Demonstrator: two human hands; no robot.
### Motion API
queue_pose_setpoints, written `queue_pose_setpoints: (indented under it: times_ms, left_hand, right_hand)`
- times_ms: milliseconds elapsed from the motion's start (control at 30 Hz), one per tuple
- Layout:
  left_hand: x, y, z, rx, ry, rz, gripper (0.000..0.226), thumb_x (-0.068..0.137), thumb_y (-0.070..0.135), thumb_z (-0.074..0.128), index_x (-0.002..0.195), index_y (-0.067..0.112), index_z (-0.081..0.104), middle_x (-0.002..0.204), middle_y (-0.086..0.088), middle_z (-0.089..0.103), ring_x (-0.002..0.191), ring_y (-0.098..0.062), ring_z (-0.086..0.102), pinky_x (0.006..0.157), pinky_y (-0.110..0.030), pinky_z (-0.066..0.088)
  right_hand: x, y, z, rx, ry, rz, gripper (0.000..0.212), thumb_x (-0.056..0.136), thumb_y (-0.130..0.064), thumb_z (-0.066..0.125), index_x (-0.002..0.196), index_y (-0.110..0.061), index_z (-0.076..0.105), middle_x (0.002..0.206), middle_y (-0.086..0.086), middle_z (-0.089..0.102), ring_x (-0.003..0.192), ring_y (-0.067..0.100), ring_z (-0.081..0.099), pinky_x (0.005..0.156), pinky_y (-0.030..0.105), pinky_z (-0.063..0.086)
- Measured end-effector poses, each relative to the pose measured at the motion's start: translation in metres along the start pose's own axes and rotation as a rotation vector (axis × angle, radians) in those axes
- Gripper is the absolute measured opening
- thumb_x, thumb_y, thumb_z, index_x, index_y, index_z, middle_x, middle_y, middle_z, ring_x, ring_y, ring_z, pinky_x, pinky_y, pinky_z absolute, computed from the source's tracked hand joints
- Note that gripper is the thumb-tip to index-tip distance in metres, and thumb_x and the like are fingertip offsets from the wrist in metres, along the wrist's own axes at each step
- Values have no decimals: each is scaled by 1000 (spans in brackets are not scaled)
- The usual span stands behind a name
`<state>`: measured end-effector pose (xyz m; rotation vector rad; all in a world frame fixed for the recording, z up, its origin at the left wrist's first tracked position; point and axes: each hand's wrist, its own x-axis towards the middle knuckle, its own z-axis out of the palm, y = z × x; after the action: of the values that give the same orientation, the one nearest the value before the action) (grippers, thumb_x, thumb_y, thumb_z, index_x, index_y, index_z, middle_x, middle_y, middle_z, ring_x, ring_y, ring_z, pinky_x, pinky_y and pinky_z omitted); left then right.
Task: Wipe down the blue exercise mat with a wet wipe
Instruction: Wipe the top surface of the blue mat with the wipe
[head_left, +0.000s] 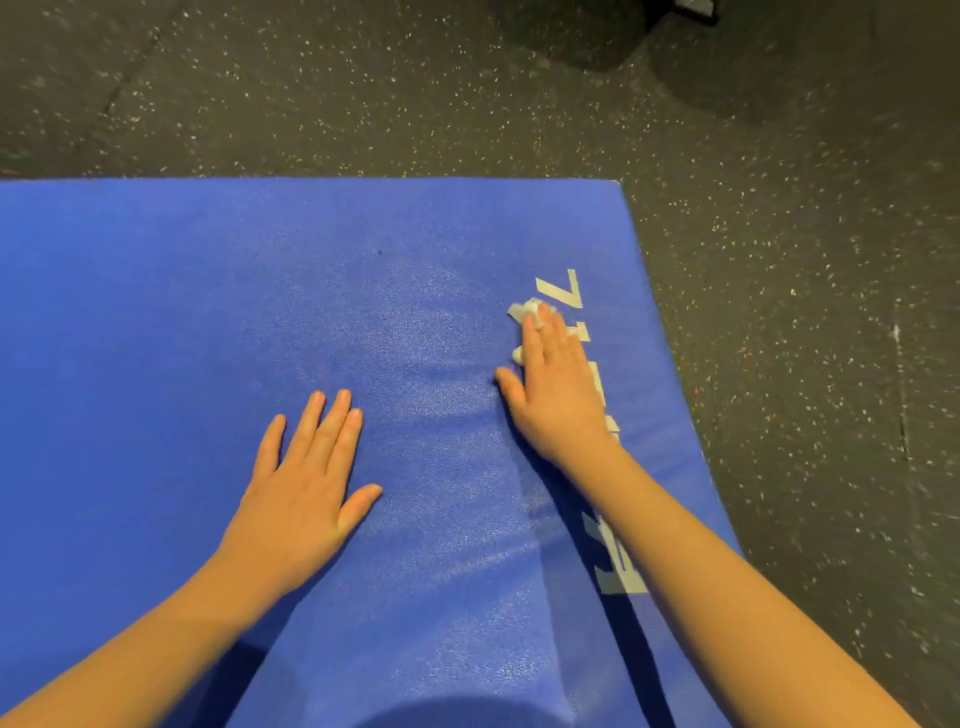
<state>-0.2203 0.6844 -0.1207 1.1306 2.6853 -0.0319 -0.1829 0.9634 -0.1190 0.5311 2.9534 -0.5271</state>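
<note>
1. Floor: dark rubber, pale-speckled, bordering the mat on its far and right sides.
2. Blue exercise mat: foam, flat on the floor, pale lettering along its right edge, damp sheen at centre.
3. Wet wipe: white, crumpled, on the mat beside the lettering.
4. Right hand: fingers straight, pressing the wipe.
5. Left hand: spread flat on the mat, centre.

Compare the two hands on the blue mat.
The left hand lies bare on the mat; the right hand presses a crumpled white wipe onto it. The left hand sits nearer the person, toward the mat's middle; the right hand reaches farther, over the white lettering by the right edge. Both are flat, palm down, fingers straight.
</note>
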Motion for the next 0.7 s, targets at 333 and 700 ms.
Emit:
queue_pose_setpoints:
  times_ms: [333, 700]
  left_hand:
    - [0, 5, -3, 27, -2, -26, 76, 98, 55, 15, 140, -1, 44, 150, -15, 36, 139, -29, 24, 109, -49, 16]
    - [-58, 43, -2, -10, -81, 6, 74, 101, 53, 9, 140, 2, 46, 150, -12, 37, 139, -25, 24, 107, -46, 17]
  right_hand:
    - [-22, -4, -2, -40, -75, -8, 71, 99, -47, 35, 153, -11, 9, 162, 3, 5, 149, 21, 0, 117, 32, -5]
    - [-81, -6, -1, -61, -108, -65, 71, 99, -49, 34, 153, -10, 13, 161, 6, 10, 149, 22, 4, 117, 30, -3]
